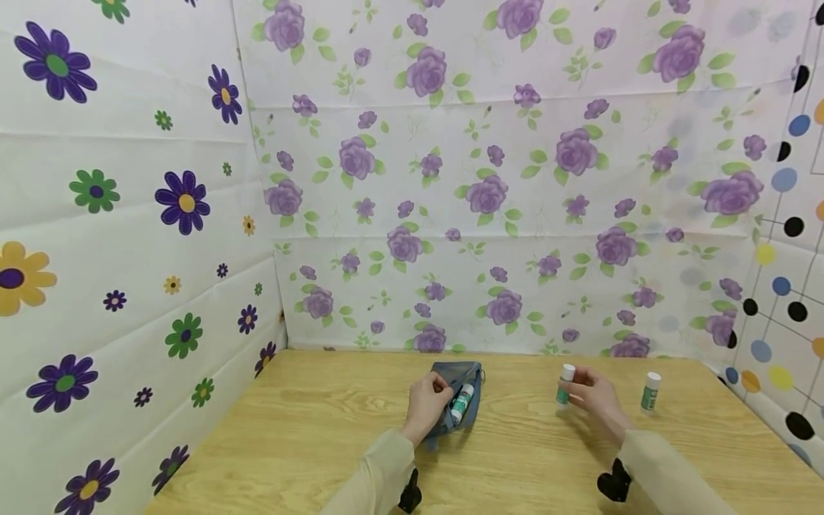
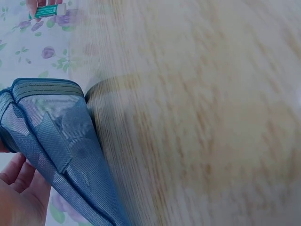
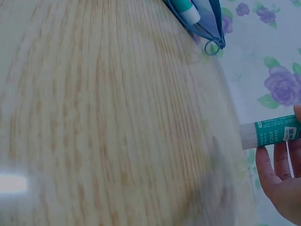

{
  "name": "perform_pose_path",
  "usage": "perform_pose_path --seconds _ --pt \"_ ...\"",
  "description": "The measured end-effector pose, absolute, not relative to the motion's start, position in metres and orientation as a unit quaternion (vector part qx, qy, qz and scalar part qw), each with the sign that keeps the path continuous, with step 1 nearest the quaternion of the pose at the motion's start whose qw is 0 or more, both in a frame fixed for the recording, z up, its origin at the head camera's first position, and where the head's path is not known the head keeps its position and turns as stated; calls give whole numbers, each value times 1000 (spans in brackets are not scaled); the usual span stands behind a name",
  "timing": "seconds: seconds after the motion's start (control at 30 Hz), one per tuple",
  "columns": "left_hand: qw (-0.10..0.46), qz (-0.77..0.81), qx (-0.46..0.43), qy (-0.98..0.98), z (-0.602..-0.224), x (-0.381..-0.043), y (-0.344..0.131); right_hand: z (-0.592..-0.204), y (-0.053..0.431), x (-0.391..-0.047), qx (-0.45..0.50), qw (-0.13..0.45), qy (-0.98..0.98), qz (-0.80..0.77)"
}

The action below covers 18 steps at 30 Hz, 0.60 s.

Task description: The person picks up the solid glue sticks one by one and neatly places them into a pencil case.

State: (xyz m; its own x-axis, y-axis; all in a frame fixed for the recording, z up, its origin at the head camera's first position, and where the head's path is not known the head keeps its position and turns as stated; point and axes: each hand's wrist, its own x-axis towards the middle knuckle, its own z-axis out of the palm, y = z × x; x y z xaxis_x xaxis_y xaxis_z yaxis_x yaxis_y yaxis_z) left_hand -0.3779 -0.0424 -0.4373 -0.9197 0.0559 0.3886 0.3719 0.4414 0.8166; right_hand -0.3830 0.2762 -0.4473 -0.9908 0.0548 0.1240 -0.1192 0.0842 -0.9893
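My left hand point(image 1: 425, 406) grips the edge of a blue mesh zip pouch point(image 1: 453, 369), which gapes toward its upper side. Inside its mouth lies a green glue stick with a white cap point(image 1: 462, 403). In the left wrist view the pouch point(image 2: 84, 141) stands beside the fingers, with round shapes faintly visible through the mesh. To the right, my right hand point(image 1: 597, 398) pinches another green glue stick point(image 1: 563, 395) between thumb and fingers, white cap up. The label on this glue stick point(image 3: 277, 131) reads "GLUE STICK" in the right wrist view.
A further glue stick point(image 1: 650, 393) stands upright on the wooden table point(image 1: 309, 415), right of my right hand. Flower-printed cloth point(image 1: 450, 286) hangs behind the table, and more patterned cloth point(image 1: 129, 236) covers the left side. A ring point(image 3: 211, 48) hangs from the pouch's zip end.
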Motion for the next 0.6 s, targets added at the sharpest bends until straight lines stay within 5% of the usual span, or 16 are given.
perform_pose_path --seconds 0.3,0.6 --pt "149 -515 -130 -834 -434 -377 -44 -480 285 -423 25 52 -713 699" --pt "148 -513 -130 -835 -435 -377 -44 -442 260 -389 43 30 -704 708"
